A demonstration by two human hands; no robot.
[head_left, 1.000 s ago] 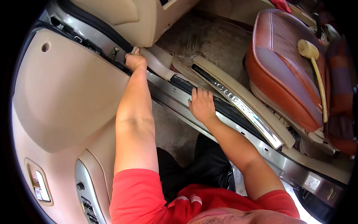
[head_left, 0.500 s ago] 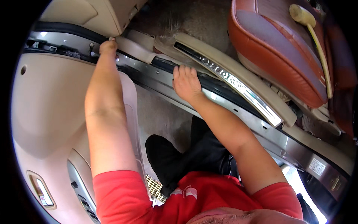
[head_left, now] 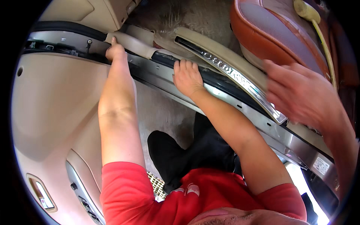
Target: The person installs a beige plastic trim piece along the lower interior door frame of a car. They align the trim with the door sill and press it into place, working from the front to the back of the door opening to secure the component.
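Note:
My left hand (head_left: 115, 51) grips the left end of a beige sill trim strip (head_left: 137, 45), its thumb on top and its other fingers curled out of sight. The black rubber door seal (head_left: 69, 27) runs away to the left from that point. My right hand (head_left: 187, 78) is bent over the edge of the metal door sill (head_left: 221, 98), fingertips over the dark rubber along it. A beige scuff plate with a shiny metal insert (head_left: 232, 73) lies loose and slanted beyond my right hand. Another person's hand (head_left: 303, 93), blurred, reaches over its right end.
The open beige door panel (head_left: 56, 101) fills the left side. Beyond the sill are the worn car floor (head_left: 176, 15) and an orange-brown and grey seat (head_left: 277, 30). A pale-headed mallet (head_left: 308, 11) rests on the seat. My dark-shoed foot (head_left: 165, 150) stands below the sill.
My left hand has slid a little right along the sill, onto the trim's end. My right hand has kept its place. The other person's hand has come in from the right.

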